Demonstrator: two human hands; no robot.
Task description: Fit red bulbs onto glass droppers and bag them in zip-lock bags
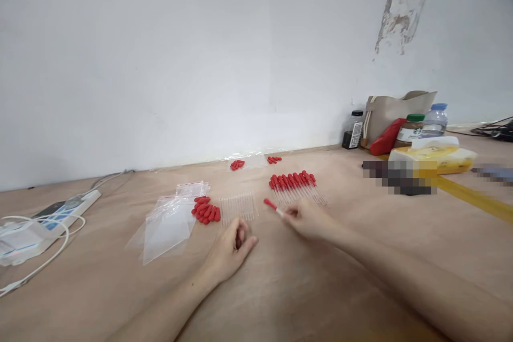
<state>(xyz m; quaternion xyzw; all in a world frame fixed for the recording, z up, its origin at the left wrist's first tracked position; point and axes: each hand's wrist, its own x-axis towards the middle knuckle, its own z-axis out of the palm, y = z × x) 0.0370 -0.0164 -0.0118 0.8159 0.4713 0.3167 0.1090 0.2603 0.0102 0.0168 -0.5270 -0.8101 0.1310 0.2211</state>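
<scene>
My right hand [306, 219] pinches a glass dropper [271, 204] by its tube, and the dropper's red rubber bulb points away to the upper left. My left hand [232, 251] rests low over the table with fingers loosely curled and thumb apart, and nothing shows in it. Just beyond it lies a row of bare glass tubes [239, 207]. Left of those is a pile of loose red rubber bulbs [206, 211]. Behind my right hand, several assembled droppers [292, 180] lie side by side with their red bulbs toward the wall.
Clear zip bags [168, 230] lie left of the bulbs. Bags with red bulbs [237, 165] sit by the wall. A power strip [76, 208] with cables is at far left. At right stand a dark-based bottle [353, 131], a beige bag [385, 112], jars and a tissue pack [452, 160].
</scene>
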